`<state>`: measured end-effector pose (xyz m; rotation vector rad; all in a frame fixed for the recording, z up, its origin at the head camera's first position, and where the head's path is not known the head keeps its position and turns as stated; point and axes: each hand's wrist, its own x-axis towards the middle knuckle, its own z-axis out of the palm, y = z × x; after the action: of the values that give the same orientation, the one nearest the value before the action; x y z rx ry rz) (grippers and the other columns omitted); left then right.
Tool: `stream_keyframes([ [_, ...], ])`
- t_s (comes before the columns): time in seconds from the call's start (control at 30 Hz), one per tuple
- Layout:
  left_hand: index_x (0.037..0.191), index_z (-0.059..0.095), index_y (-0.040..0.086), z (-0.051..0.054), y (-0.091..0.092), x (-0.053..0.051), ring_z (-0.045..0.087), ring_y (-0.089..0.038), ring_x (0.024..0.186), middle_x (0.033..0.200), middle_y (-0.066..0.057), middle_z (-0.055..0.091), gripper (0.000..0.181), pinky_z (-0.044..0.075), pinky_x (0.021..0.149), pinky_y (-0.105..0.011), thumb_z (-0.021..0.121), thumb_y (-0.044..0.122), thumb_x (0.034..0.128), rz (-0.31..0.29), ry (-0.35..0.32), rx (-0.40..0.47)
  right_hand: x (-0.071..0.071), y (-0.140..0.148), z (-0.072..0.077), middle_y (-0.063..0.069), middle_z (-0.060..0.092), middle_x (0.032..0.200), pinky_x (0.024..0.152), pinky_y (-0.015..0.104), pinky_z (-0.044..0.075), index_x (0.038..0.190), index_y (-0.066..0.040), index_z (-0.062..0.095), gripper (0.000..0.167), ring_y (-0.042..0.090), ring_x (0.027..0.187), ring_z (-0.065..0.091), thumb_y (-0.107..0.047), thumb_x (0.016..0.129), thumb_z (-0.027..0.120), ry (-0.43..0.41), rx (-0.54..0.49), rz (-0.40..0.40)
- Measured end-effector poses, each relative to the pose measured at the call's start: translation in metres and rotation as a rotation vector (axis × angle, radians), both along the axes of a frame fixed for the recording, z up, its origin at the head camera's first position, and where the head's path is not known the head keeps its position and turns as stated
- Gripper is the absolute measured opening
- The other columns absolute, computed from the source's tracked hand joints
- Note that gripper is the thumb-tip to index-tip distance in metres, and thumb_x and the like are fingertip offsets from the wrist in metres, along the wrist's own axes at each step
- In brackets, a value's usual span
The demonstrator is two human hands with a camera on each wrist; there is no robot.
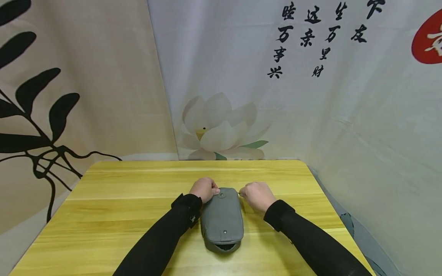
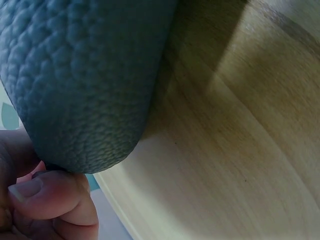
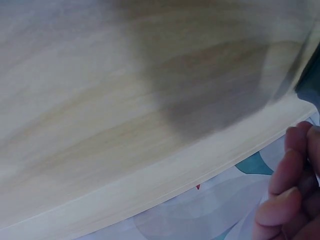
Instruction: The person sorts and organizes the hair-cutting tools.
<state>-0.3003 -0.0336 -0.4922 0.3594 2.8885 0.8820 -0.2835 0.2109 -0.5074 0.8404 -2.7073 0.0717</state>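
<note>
A grey pebbled leather zip pouch (image 1: 224, 214) lies lengthwise on the wooden table, with a snap at each end of its top. My left hand (image 1: 203, 189) pinches the pouch's far left corner; the left wrist view shows thumb and finger (image 2: 47, 195) closed on a small dark piece at that end. At the far right corner, my right hand (image 1: 258, 196) pinches a tiny metallic zipper pull (image 1: 239, 193), its fingers curled. In the right wrist view the fingers (image 3: 285, 172) are curled close to the pouch's dark edge (image 3: 310, 80), and the pull itself is hidden.
The yellow wood-grain table (image 1: 121, 214) has rounded far corners. Behind it hangs a cloth backdrop (image 1: 221, 76) with a lotus, dark leaves and black characters. A cable (image 1: 348, 222) hangs beyond the table's right edge.
</note>
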Motion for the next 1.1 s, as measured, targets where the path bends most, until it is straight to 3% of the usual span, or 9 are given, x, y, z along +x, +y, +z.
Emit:
stream_keyframes([
  [0.2, 0.096, 0.078, 0.009, 0.000, -0.001, 0.002, 0.061, -0.018, 0.074, 0.090, -0.005, 0.074, 0.016, 0.054, 0.074, -0.037, 0.074, 0.024, 0.1021, -0.001, -0.004, 0.010, 0.008, 0.001, -0.001, -0.008, 0.072, 0.073, 0.062, 0.030, 0.059, 0.088, -0.021, 0.084, 0.012, 0.005, 0.066, 0.065, -0.017, 0.097, 0.079, -0.004, -0.006, -0.013],
  [0.43, 0.096, 0.078, 0.010, -0.002, -0.002, -0.001, 0.060, -0.018, 0.073, 0.089, -0.005, 0.074, 0.016, 0.053, 0.074, -0.036, 0.074, 0.024, 0.1020, 0.005, -0.010, 0.020, 0.015, 0.002, -0.004, -0.005, 0.074, 0.074, 0.060, 0.032, 0.060, 0.086, -0.021, 0.084, 0.013, 0.010, 0.068, 0.071, -0.019, 0.098, 0.079, 0.056, -0.005, 0.003],
  [0.63, 0.096, 0.078, 0.009, -0.002, -0.001, -0.001, 0.060, -0.018, 0.074, 0.090, -0.005, 0.074, 0.017, 0.053, 0.074, -0.036, 0.073, 0.024, 0.1025, 0.008, -0.022, 0.007, 0.019, 0.004, -0.006, -0.008, 0.063, 0.067, 0.058, 0.029, 0.054, 0.082, -0.021, 0.079, 0.017, 0.007, 0.063, 0.064, -0.018, 0.099, 0.078, 0.037, -0.013, 0.011],
  [1.1, 0.094, 0.077, 0.010, -0.003, 0.000, -0.002, 0.060, -0.018, 0.073, 0.091, -0.005, 0.073, 0.017, 0.051, 0.073, -0.036, 0.073, 0.024, 0.1024, 0.003, -0.024, 0.009, 0.035, 0.004, -0.006, -0.008, 0.055, 0.064, 0.058, 0.026, 0.051, 0.078, -0.017, 0.073, 0.023, 0.004, 0.061, 0.055, -0.017, 0.101, 0.075, 0.004, -0.038, 0.043],
])
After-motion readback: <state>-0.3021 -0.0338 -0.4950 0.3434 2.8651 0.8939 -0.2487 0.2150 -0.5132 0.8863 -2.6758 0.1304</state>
